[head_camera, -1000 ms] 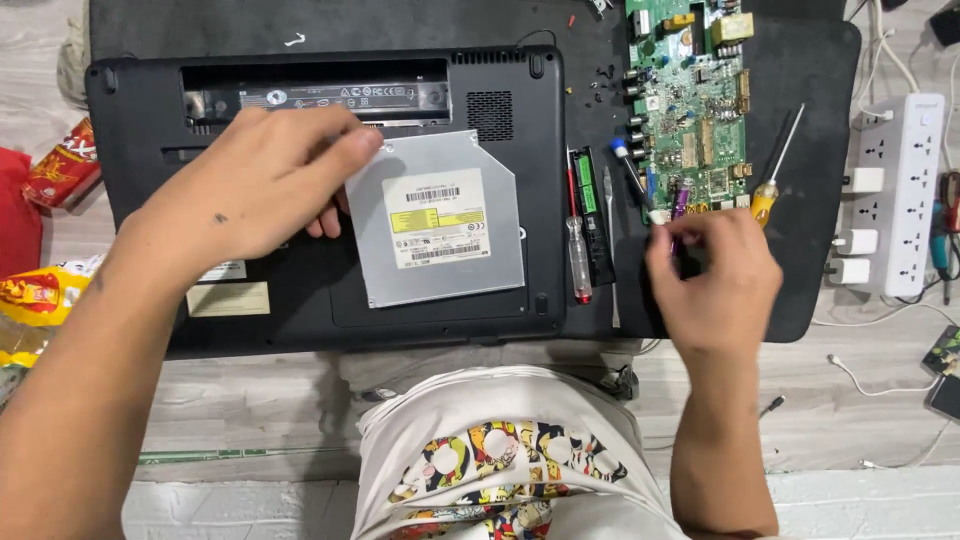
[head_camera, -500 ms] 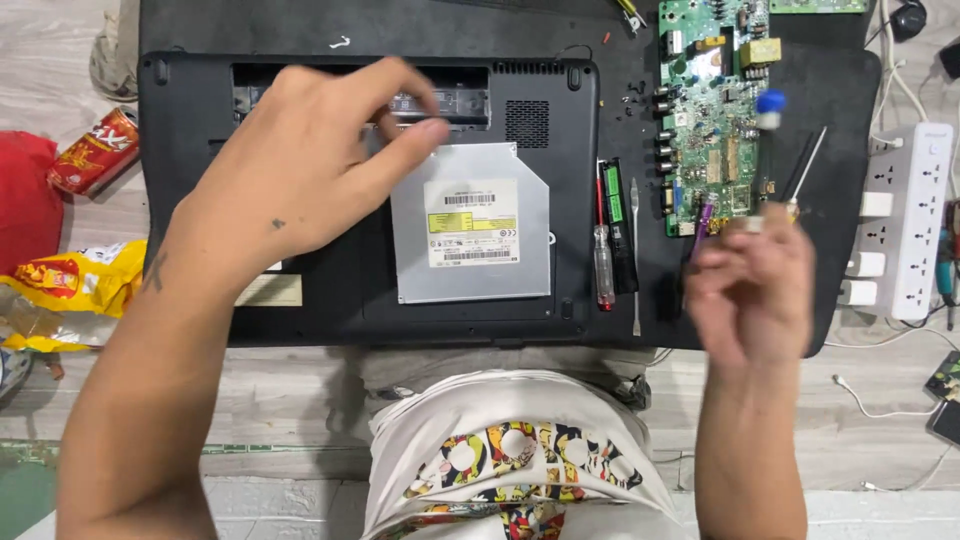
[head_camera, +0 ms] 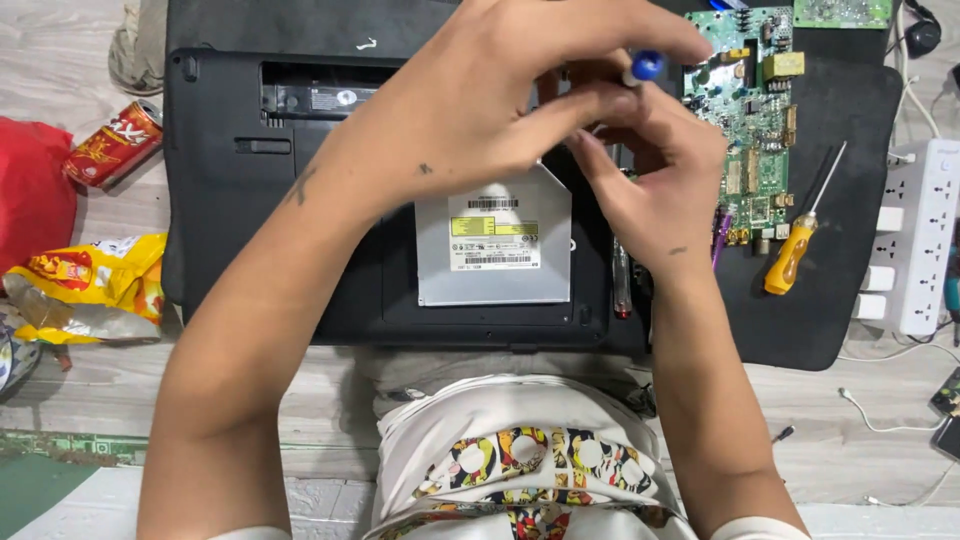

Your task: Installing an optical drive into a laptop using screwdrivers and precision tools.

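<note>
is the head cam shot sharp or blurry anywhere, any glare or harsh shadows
Head view: even, soft light, only faint shadows; the silver optical drive, green circuit board and orange-handled screwdriver look sharp; left hand and right hand, close to the lens, are slightly soft; no strong glare.

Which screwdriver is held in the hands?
The blue-capped screwdriver, pinched between both hands above the laptop. The orange-handled screwdriver lies untouched on the black mat.
</note>
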